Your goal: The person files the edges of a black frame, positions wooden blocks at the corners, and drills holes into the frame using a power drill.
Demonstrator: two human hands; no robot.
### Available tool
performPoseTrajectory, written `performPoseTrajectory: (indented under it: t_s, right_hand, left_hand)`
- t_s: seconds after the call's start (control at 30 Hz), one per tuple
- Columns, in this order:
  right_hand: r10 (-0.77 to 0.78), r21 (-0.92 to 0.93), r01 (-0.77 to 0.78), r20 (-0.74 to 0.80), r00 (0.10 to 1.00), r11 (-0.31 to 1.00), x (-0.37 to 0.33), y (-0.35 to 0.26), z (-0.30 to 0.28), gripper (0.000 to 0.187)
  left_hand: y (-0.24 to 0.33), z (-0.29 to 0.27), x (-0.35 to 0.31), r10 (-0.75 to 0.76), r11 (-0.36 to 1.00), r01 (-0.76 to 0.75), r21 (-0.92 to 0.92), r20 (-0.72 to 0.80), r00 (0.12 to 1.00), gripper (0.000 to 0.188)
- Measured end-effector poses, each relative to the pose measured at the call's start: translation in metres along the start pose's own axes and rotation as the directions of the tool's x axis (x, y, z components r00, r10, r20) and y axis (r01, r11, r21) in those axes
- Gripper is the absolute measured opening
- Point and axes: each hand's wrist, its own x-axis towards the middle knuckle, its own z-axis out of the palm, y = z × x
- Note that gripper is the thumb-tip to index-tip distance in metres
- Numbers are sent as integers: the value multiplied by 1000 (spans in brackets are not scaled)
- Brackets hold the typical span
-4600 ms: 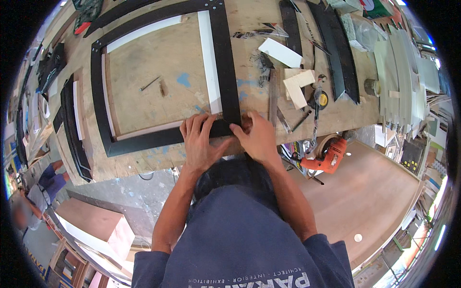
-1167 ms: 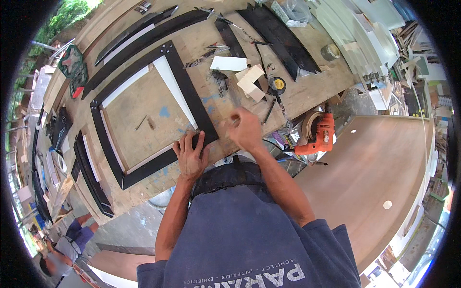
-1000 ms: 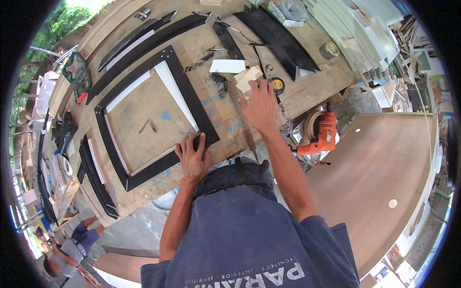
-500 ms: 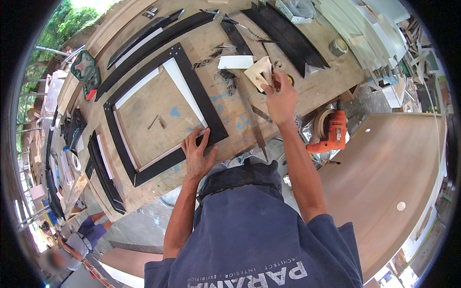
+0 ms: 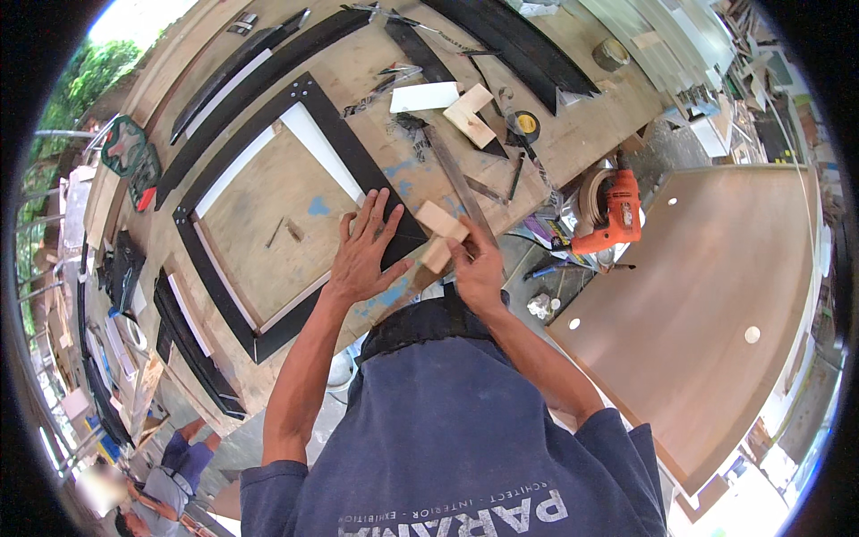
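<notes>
In the head view, your left hand (image 5: 365, 251), near the centre, lies spread flat over the lower-right corner of the black frame (image 5: 349, 150), which rests on the workbench (image 5: 582, 134) left of centre in the picture. Your right hand (image 5: 479, 268), just right of centre, grips an L-shaped wooden block (image 5: 442, 220) just beside that corner. Another L-shaped wooden piece (image 5: 463, 115) lies above it, touching a white strip (image 5: 423, 97); an orange drill (image 5: 619, 215) sits right of centre.

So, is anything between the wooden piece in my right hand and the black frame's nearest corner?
Nothing visible stands between the wooden piece and the black frame; your left hand lies on it, beside that corner.
</notes>
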Motion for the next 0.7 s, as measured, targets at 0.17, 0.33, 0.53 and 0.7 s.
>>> performPoseTrajectory:
  t_s: [0.17,0.33,0.53,0.7]
  right_hand:
    - [-365,-639,321,68,928,699,-3,-8,-6,48]
    - [-336,-571,355,142,931,741,0,-3,-9,45]
    - [-281,-566,353,213,936,746,1,-12,-9,46]
    - [-349,-569,532,405,845,627,10,-17,-21,59]
  left_hand:
    - [-1,1,1,-8,1000,8,-1,17,1000,85]
    - [1,3,3,-12,999,11,38,17,1000,85]
    - [0,6,2,-8,1000,7,18,28,1000,101]
    - [7,0,6,-34,999,35,-8,90,995,116]
